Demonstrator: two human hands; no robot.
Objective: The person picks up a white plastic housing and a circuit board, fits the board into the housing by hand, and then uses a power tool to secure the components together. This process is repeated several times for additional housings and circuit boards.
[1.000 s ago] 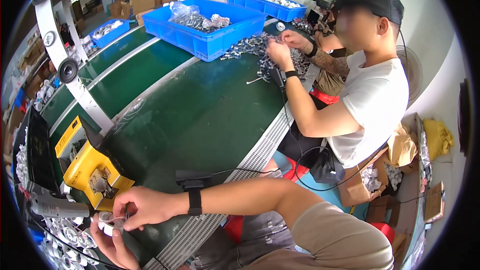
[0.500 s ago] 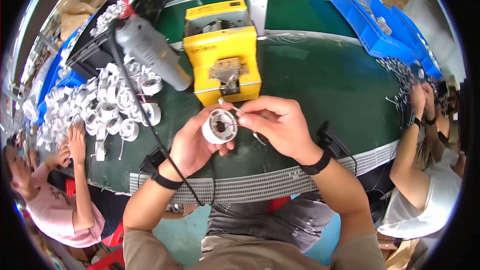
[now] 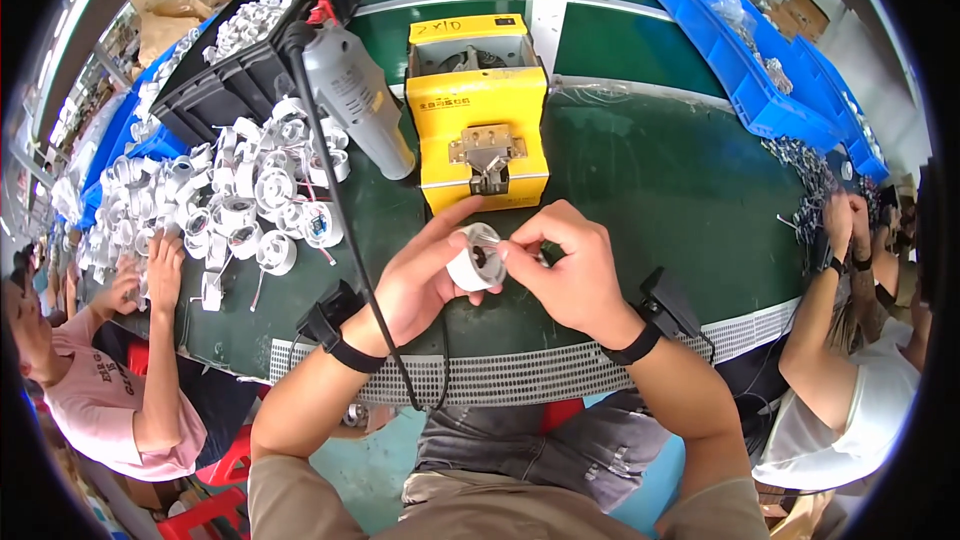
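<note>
My left hand [image 3: 412, 285] is closed around a small white round housing [image 3: 463, 271], its open face turned toward the right. Something dark sits inside the housing. At the opening's rim, my right hand [image 3: 578, 268] pinches thin wires [image 3: 489, 237], thumb against forefinger; their ends are hidden by the fingers. Just beyond both hands stands a yellow machine [image 3: 478, 100] with a metal fixture [image 3: 488, 147] on its front.
A grey handheld tool [image 3: 352, 90] with a black cable leans left of the machine. Many white housings [image 3: 240, 190] lie piled at left, before a black crate [image 3: 190, 105]. Blue bins [image 3: 745, 90] stand at right. Two people work at either side.
The right hand's fingertips have come in to the housing's rim, and the wires that stretched out to them are now mostly hidden. The housing has turned toward the right. The view has shifted slightly.
</note>
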